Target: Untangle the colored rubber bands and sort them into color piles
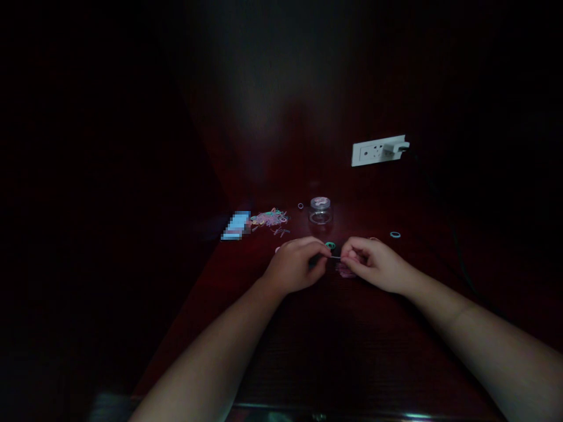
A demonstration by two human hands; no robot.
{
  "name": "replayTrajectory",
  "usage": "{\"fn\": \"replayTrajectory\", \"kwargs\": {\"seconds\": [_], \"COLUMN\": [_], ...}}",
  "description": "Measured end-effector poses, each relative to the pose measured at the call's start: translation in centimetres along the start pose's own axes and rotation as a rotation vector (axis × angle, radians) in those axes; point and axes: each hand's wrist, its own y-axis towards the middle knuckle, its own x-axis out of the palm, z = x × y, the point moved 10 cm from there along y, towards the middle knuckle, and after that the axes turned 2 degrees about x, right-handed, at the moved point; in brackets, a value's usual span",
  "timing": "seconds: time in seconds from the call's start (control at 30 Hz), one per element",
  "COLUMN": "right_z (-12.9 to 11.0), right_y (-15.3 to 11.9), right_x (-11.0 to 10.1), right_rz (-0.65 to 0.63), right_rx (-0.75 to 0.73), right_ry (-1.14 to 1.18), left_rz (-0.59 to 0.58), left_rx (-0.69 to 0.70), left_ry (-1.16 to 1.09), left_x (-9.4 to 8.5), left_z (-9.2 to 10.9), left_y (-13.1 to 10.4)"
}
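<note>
A thin pale elastic band (pixel 335 257) spans the small gap between my two hands. One end is pinched between thumb and fingertips of my left hand (pixel 303 262). The other end runs into the closed fingers of my right hand (pixel 373 262). Under the right fingertips lies a bunch of pink bands (pixel 345 271), partly covered by that hand; whether they are held cannot be told. Just behind the gap is a green band (pixel 330 245). A loose pile of multicoloured elastic bands (pixel 270 218) lies farther back on the left.
Behind my hands stands a clear lidded jar (pixel 320 212), with a small ring (pixel 301 206) beside it. A lit phone (pixel 236 225) lies at the left edge of the dark table (pixel 334 351). A pale blue ring (pixel 395 234) rests right. The wall socket (pixel 378 150) holds a plug with a cable.
</note>
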Motion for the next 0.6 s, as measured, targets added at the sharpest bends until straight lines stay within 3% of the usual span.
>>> {"fn": "replayTrajectory", "kwargs": {"seconds": [0.2,0.6], "right_z": [-0.6,0.4], "right_y": [0.0,-0.2], "right_x": [-0.1,0.5], "right_rz": [0.012,-0.040], "right_rx": [-0.040,-0.010], "right_ry": [-0.081,-0.031], "left_rz": [-0.068,-0.113], "left_rx": [-0.125,-0.098], "left_ry": [0.004,0.029], "left_x": [0.6,1.1], "left_z": [-1.0,-0.7], "left_y": [-0.2,0.0]}}
